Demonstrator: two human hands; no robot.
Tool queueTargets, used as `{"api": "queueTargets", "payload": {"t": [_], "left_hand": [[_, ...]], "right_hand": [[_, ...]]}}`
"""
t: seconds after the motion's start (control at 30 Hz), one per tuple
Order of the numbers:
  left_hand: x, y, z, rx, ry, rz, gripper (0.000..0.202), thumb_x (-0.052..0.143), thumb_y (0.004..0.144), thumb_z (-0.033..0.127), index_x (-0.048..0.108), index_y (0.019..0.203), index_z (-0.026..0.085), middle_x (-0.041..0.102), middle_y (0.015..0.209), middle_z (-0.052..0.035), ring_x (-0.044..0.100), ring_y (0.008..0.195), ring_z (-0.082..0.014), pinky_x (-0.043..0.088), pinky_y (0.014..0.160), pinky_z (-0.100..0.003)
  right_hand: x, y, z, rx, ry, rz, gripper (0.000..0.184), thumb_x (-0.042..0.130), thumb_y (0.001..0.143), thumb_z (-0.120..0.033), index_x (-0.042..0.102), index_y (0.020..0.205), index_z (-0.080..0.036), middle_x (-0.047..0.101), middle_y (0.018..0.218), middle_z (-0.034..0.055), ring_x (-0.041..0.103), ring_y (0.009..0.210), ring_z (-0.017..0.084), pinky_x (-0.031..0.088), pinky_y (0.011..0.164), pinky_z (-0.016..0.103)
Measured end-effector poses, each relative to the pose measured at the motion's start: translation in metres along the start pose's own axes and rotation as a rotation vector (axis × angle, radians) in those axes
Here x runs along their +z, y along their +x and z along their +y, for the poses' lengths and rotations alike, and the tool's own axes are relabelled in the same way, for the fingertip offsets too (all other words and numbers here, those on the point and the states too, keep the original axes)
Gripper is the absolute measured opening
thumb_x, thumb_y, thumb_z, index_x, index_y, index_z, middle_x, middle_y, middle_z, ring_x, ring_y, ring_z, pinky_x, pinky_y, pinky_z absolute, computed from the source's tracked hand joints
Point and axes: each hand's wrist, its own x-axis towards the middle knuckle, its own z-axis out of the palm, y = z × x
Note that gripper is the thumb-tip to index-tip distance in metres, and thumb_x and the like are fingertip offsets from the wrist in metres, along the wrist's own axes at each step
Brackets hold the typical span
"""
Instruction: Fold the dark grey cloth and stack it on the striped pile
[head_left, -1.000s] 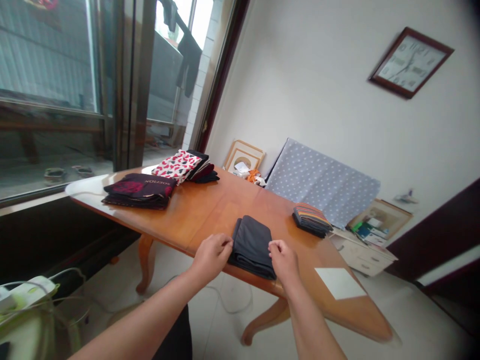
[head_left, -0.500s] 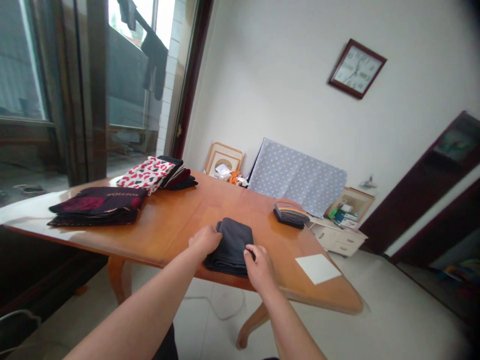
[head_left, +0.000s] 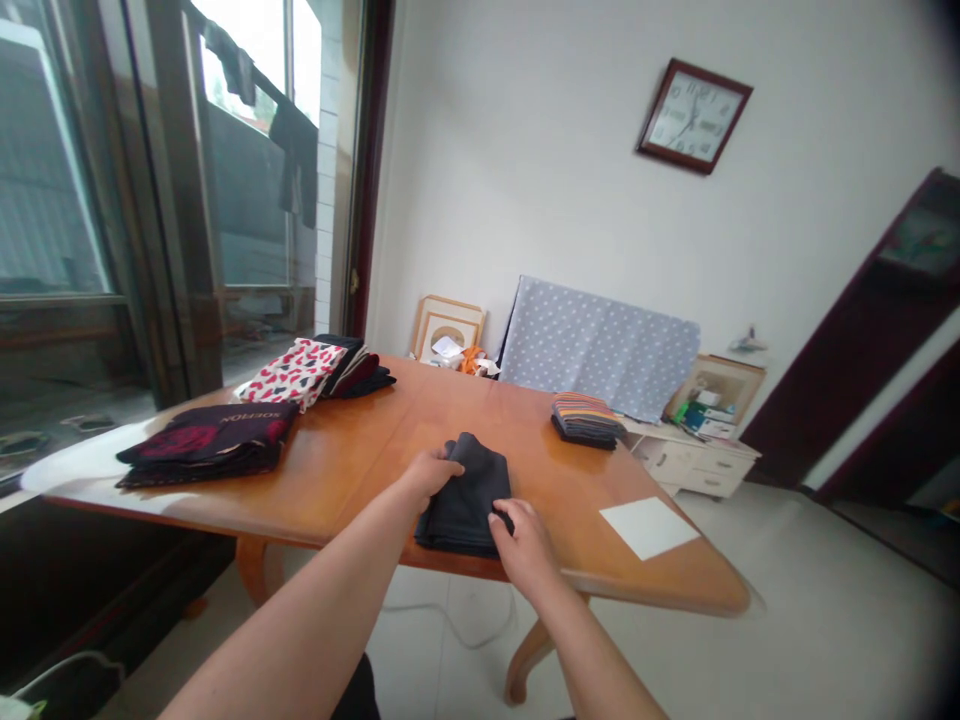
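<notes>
A folded dark grey cloth lies near the front edge of the wooden table. My left hand grips its left edge with the fingers curled over it. On the cloth's near right corner rests my right hand, its fingers bent and pinching the fabric. Both forearms reach in from the bottom of the view.
A folded striped cloth sits at the table's far right. A dark red patterned stack and a heart-print stack lie at the left. A white sheet lies near the right edge. Behind stand a dotted board and a low cabinet.
The view has swung right and then settled. Both hands stay on the dark grey cloth, which has shifted slightly on the table, and the right hand has moved nearer its front corner.
</notes>
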Motion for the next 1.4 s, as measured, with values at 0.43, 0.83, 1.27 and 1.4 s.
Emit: {"api": "queueTargets", "payload": {"t": [0.43, 0.83, 1.27, 1.4], "left_hand": [[-0.017, -0.12, 0.066, 0.331, -0.463, -0.377, 0.027, 0.069, 0.08, 0.026, 0.053, 0.102, 0.024, 0.065, 0.1, -0.0007, 0.064, 0.091, -0.016, 0.052, 0.082, -0.028], [-0.012, -0.187, 0.061, 0.368, -0.352, -0.516, 0.046, 0.077, 0.08, 0.029, 0.056, 0.121, 0.025, 0.063, 0.117, -0.0046, 0.06, 0.109, -0.0209, 0.048, 0.094, -0.032], [-0.016, -0.213, 0.048, 0.327, -0.339, -0.578, 0.032, 0.078, 0.082, 0.027, 0.066, 0.111, 0.017, 0.071, 0.107, -0.0062, 0.064, 0.094, -0.0177, 0.05, 0.088, -0.03], [-0.018, -0.214, 0.05, 0.332, -0.33, -0.636, 0.031, 0.075, 0.085, 0.026, 0.066, 0.113, 0.018, 0.07, 0.112, -0.0067, 0.064, 0.096, -0.0177, 0.05, 0.088, -0.03]], "right_hand": [[-0.116, -0.005, -0.025, -0.068, 0.109, 0.114, 0.111, 0.077, 0.073, -0.056, 0.016, 0.161, -0.027, 0.026, 0.164, 0.0107, 0.023, 0.151, 0.032, 0.025, 0.12, 0.055], [-0.147, -0.059, -0.075, -0.051, 0.2, -0.166, 0.015, 0.07, 0.081, -0.037, 0.069, 0.088, -0.023, 0.07, 0.082, -0.0017, 0.063, 0.078, 0.018, 0.042, 0.066, 0.025], [-0.193, -0.109, -0.07, -0.183, 0.332, -0.095, 0.009, 0.06, 0.09, -0.03, 0.066, 0.093, -0.024, 0.064, 0.121, 0.0069, 0.058, 0.117, 0.022, 0.045, 0.097, 0.035], [-0.195, -0.117, -0.071, -0.206, 0.313, -0.141, 0.005, 0.062, 0.086, -0.021, 0.066, 0.083, -0.023, 0.062, 0.129, 0.0068, 0.055, 0.125, 0.023, 0.041, 0.104, 0.039]]}}
